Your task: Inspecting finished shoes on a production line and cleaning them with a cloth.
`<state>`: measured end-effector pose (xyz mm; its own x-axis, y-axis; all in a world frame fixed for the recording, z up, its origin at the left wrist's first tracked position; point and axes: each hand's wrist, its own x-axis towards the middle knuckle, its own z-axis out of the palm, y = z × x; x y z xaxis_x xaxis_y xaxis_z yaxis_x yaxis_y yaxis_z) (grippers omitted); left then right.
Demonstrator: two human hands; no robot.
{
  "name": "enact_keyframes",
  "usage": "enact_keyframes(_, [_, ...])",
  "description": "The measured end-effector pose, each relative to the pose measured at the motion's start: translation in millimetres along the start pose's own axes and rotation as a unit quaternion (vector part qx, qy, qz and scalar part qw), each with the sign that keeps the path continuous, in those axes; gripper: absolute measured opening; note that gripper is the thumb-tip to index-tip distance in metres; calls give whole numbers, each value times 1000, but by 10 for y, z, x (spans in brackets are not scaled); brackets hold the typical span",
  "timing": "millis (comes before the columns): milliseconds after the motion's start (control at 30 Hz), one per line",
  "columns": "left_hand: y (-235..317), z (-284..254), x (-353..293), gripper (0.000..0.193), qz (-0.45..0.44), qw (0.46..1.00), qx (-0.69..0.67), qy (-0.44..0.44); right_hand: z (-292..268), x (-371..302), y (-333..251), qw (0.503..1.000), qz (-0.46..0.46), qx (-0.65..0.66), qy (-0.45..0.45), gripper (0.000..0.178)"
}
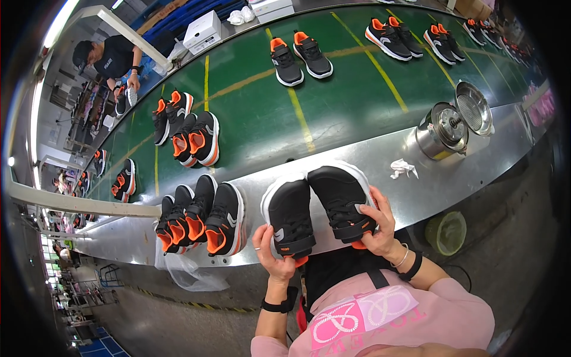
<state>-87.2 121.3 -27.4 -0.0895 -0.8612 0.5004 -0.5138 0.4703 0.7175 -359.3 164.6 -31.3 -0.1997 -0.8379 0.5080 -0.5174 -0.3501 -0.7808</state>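
Observation:
My left hand (275, 257) grips a black sneaker (290, 205) by its heel end. It has a white sole and an orange lining, and its toe points away from me. In my right hand (378, 223) is a matching sneaker (339, 187), tilted so its toe leans toward the first one. Both shoes are held side by side over the near edge of the metal ledge (380, 154), their toe ends close together. Just left of them, a row of several like sneakers (224, 215) stands on the ledge.
A green conveyor belt (351, 89) with yellow lines carries pairs of sneakers (302, 58). On the ledge at right are a metal pot (437, 140), its perforated lid (474, 107) and a crumpled white tissue (403, 169). Across the belt, a person (110, 62) handles shoes. A bin (446, 233) stands below.

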Motion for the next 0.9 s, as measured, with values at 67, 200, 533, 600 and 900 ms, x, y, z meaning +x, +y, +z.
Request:
enact_keyframes(67, [37, 29, 14, 64, -2, 1000, 10, 7, 9, 20, -29, 1000, 3, -8, 2, 58])
enact_keyframes(200, [53, 100, -14, 66, -9, 999, 30, 34, 33, 53, -48, 999, 2, -38, 2, 57])
enact_keyframes(533, [69, 149, -47, 64, 5, 995, 93, 45, 138, 2, -59, 998, 3, -59, 0, 56])
enact_keyframes(600, [59, 134, -46, 63, -9, 995, 93, 45, 143, -5, -59, 998, 16, -56, 1, 57])
enact_keyframes(900, [4, -179, 380, 45, -108, 981, 163, -11, 103, -37, -22, 998, -4, -57, -20, 58])
